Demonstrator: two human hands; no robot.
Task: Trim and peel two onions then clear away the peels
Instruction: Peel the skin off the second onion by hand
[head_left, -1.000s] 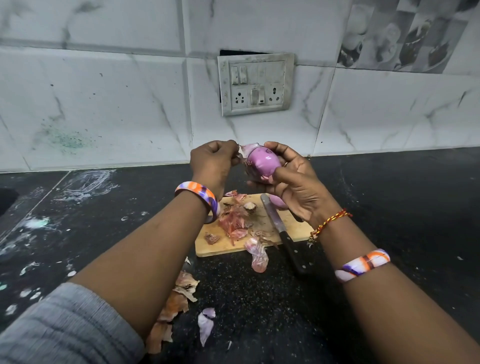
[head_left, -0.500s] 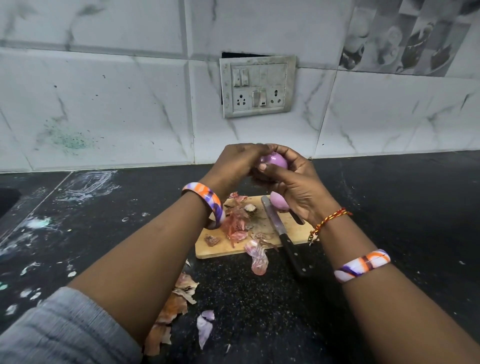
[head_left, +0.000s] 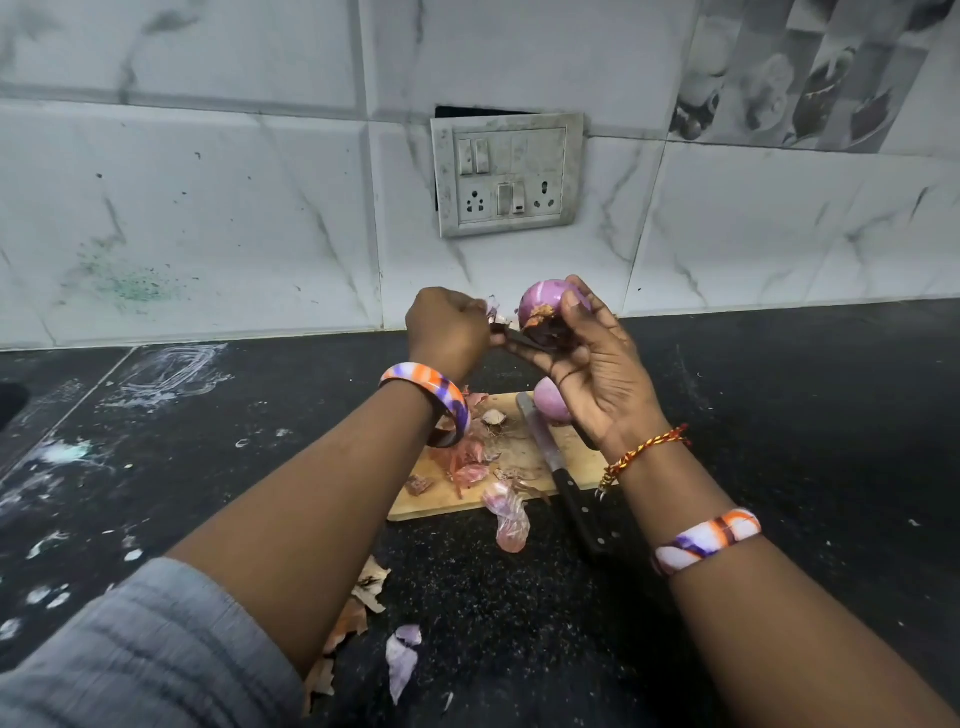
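My right hand (head_left: 587, 364) holds a purple onion (head_left: 543, 312) up above the counter, its rough root end turned toward me. Just left of it, my left hand (head_left: 447, 332) pinches a strip of peel (head_left: 493, 312) that hangs off the onion. A second peeled onion (head_left: 550, 405) lies on the wooden cutting board (head_left: 582, 457), partly hidden behind my right hand. A black-handled knife (head_left: 563, 483) lies across the board's right side. Loose peels (head_left: 472, 457) are heaped on the board.
More peels lie on the black counter: a pink piece (head_left: 509, 519) at the board's front edge, brown ones (head_left: 353, 613) and a pale purple one (head_left: 402, 660) nearer me. A switch socket plate (head_left: 506, 174) is on the tiled wall behind.
My hands were closed together around the onion half a second ago. They have drawn apart, the left pulling a peel strip leftward, the right turning the onion's root end toward me.
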